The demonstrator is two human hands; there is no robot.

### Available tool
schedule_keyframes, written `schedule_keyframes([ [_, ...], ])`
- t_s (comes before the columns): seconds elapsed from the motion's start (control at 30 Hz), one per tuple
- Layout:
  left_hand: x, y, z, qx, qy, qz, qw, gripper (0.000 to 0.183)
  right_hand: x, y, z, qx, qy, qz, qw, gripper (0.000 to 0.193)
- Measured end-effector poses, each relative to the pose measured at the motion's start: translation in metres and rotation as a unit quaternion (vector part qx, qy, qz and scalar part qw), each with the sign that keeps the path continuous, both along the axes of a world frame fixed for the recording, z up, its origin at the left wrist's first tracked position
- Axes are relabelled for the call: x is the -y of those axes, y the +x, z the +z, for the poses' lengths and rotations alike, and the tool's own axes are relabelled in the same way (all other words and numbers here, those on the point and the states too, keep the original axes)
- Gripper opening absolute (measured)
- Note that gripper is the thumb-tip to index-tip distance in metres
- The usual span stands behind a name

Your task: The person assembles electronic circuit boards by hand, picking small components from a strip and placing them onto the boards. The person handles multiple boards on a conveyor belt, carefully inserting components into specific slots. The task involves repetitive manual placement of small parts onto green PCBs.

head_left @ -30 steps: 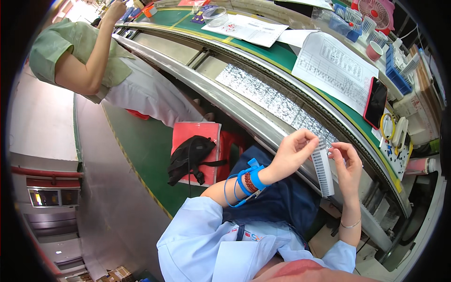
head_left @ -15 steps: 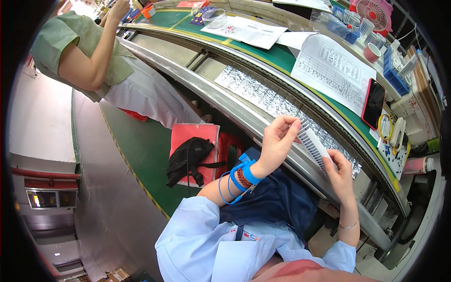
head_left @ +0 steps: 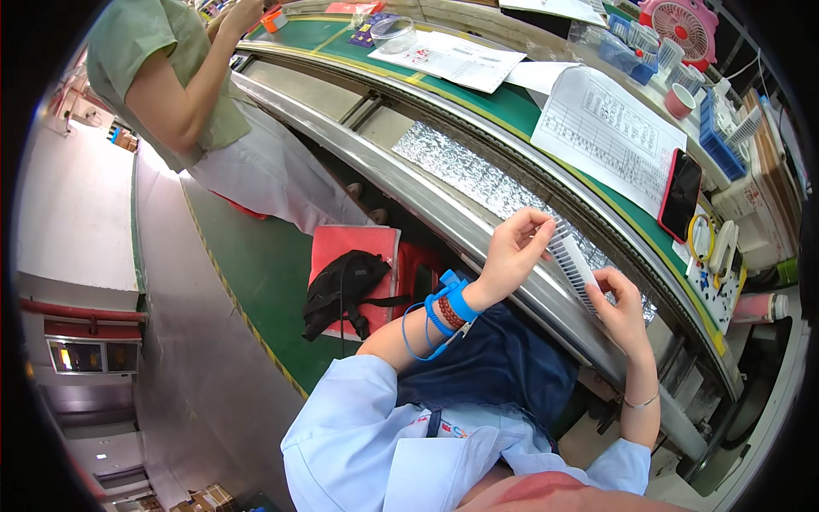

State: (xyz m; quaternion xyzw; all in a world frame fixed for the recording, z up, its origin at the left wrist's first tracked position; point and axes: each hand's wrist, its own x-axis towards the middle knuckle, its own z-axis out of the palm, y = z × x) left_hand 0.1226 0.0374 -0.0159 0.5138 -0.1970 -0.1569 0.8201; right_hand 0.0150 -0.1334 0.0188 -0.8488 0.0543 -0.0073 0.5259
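A white, slightly curved plastic strip with comb-like teeth (head_left: 578, 265) is held slantwise between my two hands, above the conveyor's metal rail. My left hand (head_left: 515, 254) pinches its far end between thumb and fingers. Its near end sits in the closed fingers of my right hand (head_left: 621, 314). A blue coiled wrist strap (head_left: 461, 305) and a beaded bracelet (head_left: 447, 314) circle my left wrist. Beneath the strip lies a shiny crinkled silver sheet (head_left: 465, 171) in the conveyor channel.
A red-edged phone (head_left: 680, 196) rests by printed sheets (head_left: 607, 126) on the green bench. Farther right stand blue trays (head_left: 718, 141) of white slotted parts and a pink fan (head_left: 680, 30). A black bag (head_left: 345, 290) lies on a red stool at my left; a co-worker (head_left: 183, 94) stands beyond.
Both hands and the strip have shifted slightly to the right, with the grip kept. The co-worker appears a little farther right in the view.
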Motion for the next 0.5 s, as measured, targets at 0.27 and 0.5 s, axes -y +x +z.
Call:
schedule_keyframes([
  [0.27, 0.006, 0.001, -0.017, 0.059, 0.069, 0.041, 0.995, 0.012, 0.022, 0.005, -0.022, -0.041, 0.149, -0.025, 0.988, 0.014],
  [0.5, 0.003, -0.001, -0.016, 0.048, 0.075, 0.061, 0.994, 0.013, 0.019, 0.007, -0.025, -0.001, 0.080, -0.054, 0.995, 0.015],
])
